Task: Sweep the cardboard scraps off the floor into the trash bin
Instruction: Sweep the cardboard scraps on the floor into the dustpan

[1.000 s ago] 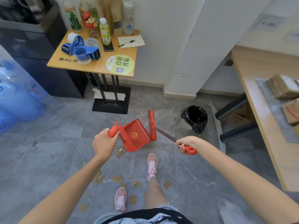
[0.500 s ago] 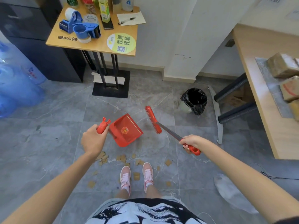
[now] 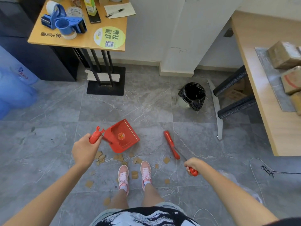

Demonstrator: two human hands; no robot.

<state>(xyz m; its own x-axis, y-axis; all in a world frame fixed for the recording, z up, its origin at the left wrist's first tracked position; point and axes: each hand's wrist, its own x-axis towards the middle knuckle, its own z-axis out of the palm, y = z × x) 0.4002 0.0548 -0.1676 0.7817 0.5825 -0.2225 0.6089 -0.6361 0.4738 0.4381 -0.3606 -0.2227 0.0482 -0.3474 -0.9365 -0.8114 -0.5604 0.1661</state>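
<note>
Head view, broom axis: the broom runs from 5 o'clock at its red grip to 11 o'clock at its red head. The head is low over the grey floor; I cannot tell whether it touches.
Right hand: the right hand is curled round the broom's grip, with the red end sticking out below the fist.
Left hand: the left hand is wrapped round the red handle top of the dustpan, whose pronged tip points to 1 o'clock.
Dustpan: the pan hangs at 3 o'clock of the left hand, tilted so that its inner face looks up at the camera. Its gold-lined edge is turned to 2 o'clock.
Dustpan contents: a round gold emblem shows on the inner face.
Cardboard scraps: the cardboard scraps lie scattered on the floor at 6 o'clock of the dustpan, around and between the pink shoes.
Scraps and hands: the thickest cluster is just at 4 o'clock of the left hand. One scrap lies near the broom head's lower end, at 9 o'clock of the right hand.
Trash bin: the trash bin, lined with a black bag, stands at 1 o'clock of the broom head, well apart from the scraps.
Bin contents: the inside is too dark to tell.
Surroundings: a small table with blue tape dispensers stands at 11 o'clock, and a desk with boxes at 2 o'clock.
</note>
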